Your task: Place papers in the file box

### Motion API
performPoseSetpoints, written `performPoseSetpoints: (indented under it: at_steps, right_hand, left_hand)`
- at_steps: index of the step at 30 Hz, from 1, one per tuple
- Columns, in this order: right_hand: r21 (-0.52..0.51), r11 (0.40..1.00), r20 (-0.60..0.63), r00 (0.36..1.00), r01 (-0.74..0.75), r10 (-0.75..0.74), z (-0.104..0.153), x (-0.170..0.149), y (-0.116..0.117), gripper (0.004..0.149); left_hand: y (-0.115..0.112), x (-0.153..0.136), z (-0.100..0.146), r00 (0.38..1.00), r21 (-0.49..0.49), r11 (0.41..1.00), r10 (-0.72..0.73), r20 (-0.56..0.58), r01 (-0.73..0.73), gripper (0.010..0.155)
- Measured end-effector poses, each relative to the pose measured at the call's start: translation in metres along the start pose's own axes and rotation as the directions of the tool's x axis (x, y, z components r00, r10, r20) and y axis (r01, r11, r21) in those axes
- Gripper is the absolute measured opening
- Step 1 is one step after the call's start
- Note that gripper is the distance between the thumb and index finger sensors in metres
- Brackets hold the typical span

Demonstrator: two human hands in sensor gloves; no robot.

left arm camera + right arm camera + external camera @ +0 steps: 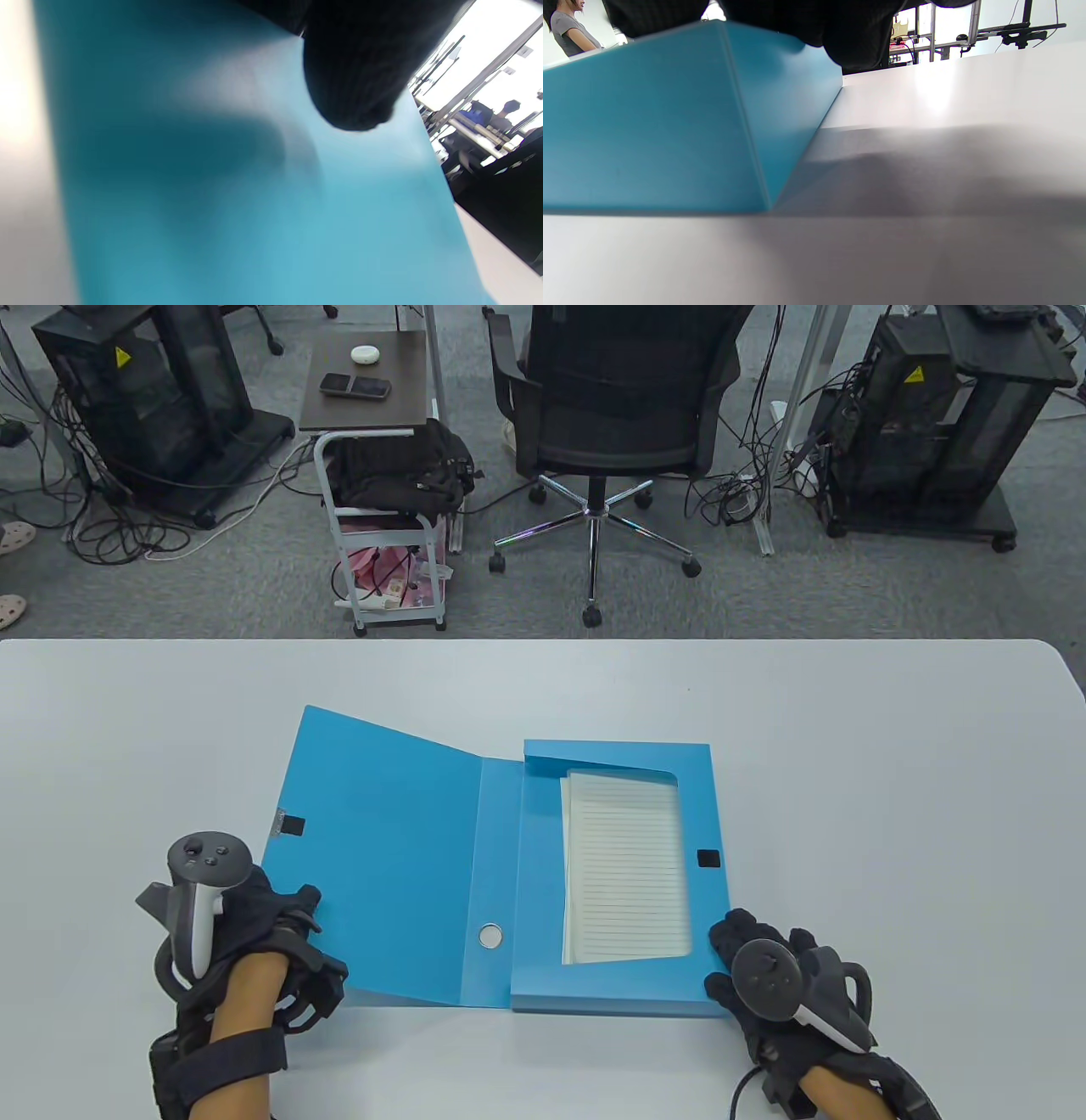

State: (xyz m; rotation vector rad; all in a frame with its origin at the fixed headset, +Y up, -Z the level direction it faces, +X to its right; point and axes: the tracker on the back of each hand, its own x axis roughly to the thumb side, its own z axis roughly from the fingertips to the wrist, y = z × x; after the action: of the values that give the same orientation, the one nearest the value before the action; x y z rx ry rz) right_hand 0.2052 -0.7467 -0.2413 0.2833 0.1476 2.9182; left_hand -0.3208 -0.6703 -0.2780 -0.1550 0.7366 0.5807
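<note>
A blue file box (711, 814) lies open on the white table (891, 814). Lined papers (626, 869) lie inside it, partly under the box's top flap. The open lid (382, 831) spreads to the left and looks slightly raised. My left hand (293, 925) grips the lid's near-left edge; the left wrist view shows a gloved fingertip (352, 76) over the blue lid (254, 212). My right hand (747, 950) rests on the box's near-right corner; in the right wrist view its fingers (857, 34) lie over the top of the box wall (649, 127).
Black Velcro tabs sit on the lid (291, 825) and on the box rim (708, 858). A round finger hole (490, 935) is in the spine. Beyond the table's far edge stand an office chair (611, 415) and a small cart (386, 517).
</note>
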Motion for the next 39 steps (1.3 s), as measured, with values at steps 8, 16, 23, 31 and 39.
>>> performPoseSetpoints:
  at_steps: [8, 16, 23, 31, 39]
  right_hand:
    - [-0.002, 1.0, -0.001, 1.0, 0.004, -0.004, 0.0, -0.001, 0.0, 0.058]
    - [0.0, 1.0, -0.006, 1.0, 0.022, -0.022, 0.0, -0.002, 0.0, 0.058]
    - [0.004, 1.0, -0.003, 1.0, 0.025, -0.025, -0.001, -0.003, 0.0, 0.058]
    - [0.013, 0.999, 0.001, 0.999, 0.032, -0.032, -0.001, -0.004, 0.0, 0.058]
    - [0.011, 1.0, 0.002, 1.0, 0.025, -0.025, -0.001, -0.004, 0.0, 0.058]
  left_hand:
    - [0.026, 0.013, 0.017, 0.97, -0.1, 0.972, 0.221, 0.101, -0.211, 0.06]
    - [0.017, 0.031, 0.03, 0.747, -0.566, 0.719, 0.616, 0.251, -0.403, 0.067]
    - [-0.001, 0.062, 0.065, 0.73, -0.75, 0.632, 0.605, 0.319, -0.195, 0.078]
    - [-0.02, 0.092, 0.091, 0.635, -0.841, 0.515, 0.708, 0.308, -0.166, 0.077]
    - [-0.043, 0.128, 0.115, 0.537, -0.813, 0.552, 0.75, 0.387, -0.186, 0.068]
